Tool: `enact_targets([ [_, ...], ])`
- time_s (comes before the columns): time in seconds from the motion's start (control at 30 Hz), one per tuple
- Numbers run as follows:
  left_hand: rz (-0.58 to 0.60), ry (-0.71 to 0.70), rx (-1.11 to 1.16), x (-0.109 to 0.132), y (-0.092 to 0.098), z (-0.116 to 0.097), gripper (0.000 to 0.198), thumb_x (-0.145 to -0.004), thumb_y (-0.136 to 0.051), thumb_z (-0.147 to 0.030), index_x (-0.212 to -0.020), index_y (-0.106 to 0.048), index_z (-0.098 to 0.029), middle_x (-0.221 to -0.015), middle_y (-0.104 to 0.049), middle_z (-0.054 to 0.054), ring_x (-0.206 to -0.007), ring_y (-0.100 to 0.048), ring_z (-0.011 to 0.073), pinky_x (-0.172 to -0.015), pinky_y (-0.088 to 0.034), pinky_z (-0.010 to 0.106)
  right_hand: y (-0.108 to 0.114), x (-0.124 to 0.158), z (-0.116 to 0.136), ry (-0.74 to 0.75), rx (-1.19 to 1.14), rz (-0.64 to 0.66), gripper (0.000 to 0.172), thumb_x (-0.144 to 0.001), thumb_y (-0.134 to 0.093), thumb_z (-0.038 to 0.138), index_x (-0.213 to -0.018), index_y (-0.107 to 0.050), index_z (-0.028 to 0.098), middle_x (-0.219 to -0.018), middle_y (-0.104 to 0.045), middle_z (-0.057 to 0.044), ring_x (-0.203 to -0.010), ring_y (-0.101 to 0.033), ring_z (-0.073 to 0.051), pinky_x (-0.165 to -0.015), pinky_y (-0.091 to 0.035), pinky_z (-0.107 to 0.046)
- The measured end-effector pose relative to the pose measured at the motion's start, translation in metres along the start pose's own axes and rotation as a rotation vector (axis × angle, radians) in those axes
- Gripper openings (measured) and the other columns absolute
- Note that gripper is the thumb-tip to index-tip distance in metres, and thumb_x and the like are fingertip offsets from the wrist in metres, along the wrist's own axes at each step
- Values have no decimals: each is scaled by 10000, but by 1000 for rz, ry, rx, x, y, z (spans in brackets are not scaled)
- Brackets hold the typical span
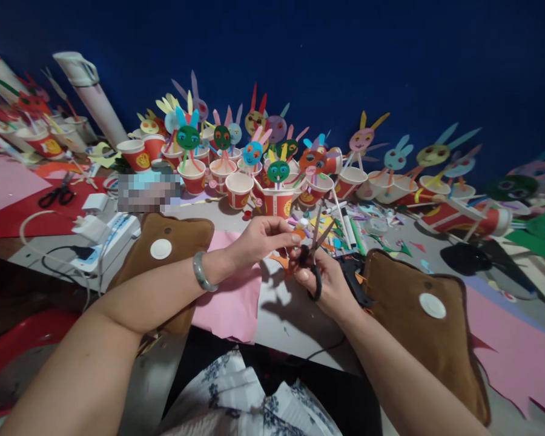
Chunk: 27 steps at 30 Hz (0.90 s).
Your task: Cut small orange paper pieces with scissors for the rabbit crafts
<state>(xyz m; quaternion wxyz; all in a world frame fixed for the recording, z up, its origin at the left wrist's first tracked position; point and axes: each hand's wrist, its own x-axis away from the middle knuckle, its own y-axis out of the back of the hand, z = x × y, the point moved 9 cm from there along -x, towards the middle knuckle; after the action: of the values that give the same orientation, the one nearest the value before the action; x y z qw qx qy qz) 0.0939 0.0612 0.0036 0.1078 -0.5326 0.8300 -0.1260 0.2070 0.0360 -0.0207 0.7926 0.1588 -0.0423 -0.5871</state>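
My right hand (pixel 323 283) grips black-handled scissors (pixel 317 242), fingers through the loops, blades open and pointing up. My left hand (pixel 264 237), with a grey bangle on its wrist, pinches a small scrap of coloured paper (pixel 295 238) right at the blades. Both hands hover over a grey table (pixel 285 315), above a pink paper sheet (pixel 234 297).
Rows of red paper cups (pixel 238 189) with coloured bunny faces on sticks fill the table's far side. Two brown pads (pixel 162 242) (pixel 429 324) flank my arms. Another pair of scissors (pixel 59 195) lies far left on red paper. Paper scraps and markers litter the middle.
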Motion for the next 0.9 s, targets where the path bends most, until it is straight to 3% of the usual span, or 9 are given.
enact_targets([
  [0.27,10,-18,40,2,-2,0,221,-747,-700,-269,-658,-562,-121,-609,-612,18,-563,-574,102,-563,-463,244,-11,-2,6,-24,17,75,535,-701,-622,708,-806,-553,189,-761,-570,-33,-681,-504,-174,-616,-419,-281],
  [0.5,25,-59,21,1,-3,-2,207,-746,-699,-257,-661,-575,-115,-603,-604,7,-572,-571,93,-570,-446,236,-12,-1,4,-37,-8,74,425,-721,-673,585,-774,-553,181,-698,-537,-4,-611,-450,-134,-560,-380,-254],
  [0.9,-11,-59,4,0,0,-3,204,-712,-702,-233,-637,-553,-116,-577,-564,-17,-558,-539,77,-569,-426,228,-9,-3,-3,-54,-7,53,399,-678,-721,544,-704,-579,173,-655,-569,-9,-611,-482,-147,-556,-394,-262],
])
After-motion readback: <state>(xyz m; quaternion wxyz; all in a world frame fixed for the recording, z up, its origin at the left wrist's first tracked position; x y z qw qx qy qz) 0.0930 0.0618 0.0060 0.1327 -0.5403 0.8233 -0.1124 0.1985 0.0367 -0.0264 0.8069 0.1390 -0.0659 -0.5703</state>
